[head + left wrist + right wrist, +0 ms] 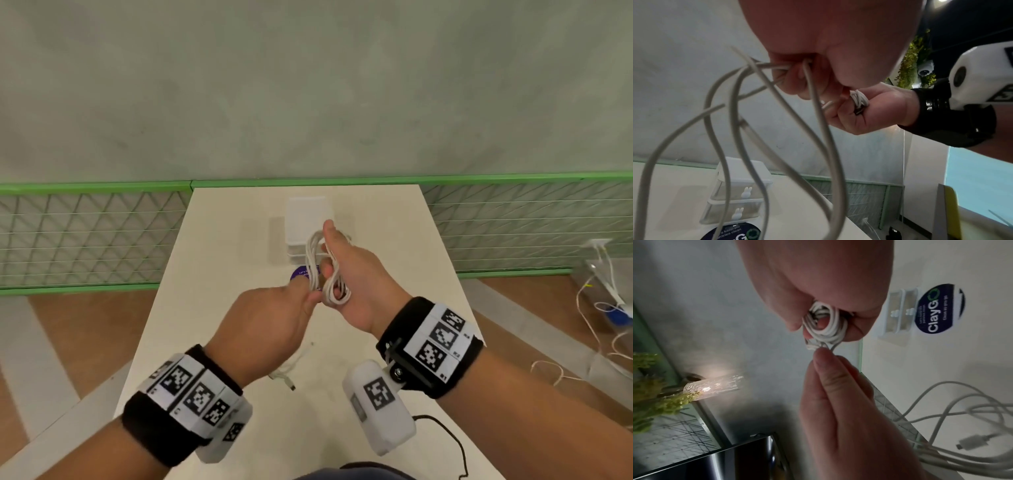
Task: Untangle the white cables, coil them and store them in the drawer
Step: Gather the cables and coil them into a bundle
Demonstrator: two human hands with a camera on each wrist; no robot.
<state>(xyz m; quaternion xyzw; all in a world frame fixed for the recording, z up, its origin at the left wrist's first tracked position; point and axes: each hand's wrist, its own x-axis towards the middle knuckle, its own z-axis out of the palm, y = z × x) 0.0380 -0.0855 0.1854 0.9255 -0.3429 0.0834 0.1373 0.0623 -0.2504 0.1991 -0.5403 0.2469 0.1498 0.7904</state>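
Note:
Over the middle of the cream table point(394, 240), my right hand point(329, 270) grips a small coil of white cable point(337, 294), its fingers curled through the loops point(824, 324). My left hand point(313, 296) pinches strands of the same cable point(818, 345) just beside the coil, and slack loops point(756, 146) hang from its fingers. A second white cable point(284, 375) lies loose on the table under my left wrist, its connector point(970, 441) showing. The white two-drawer unit point(308, 222) stands at the table's far end with both drawers point(740, 198) shut.
A round purple sticker point(301, 272) lies in front of the drawers. A black cable point(445, 442) runs over the table's near edge. On the floor to the right stands a clear box with more cables point(609, 294). Green mesh fencing point(85, 236) lines the wall.

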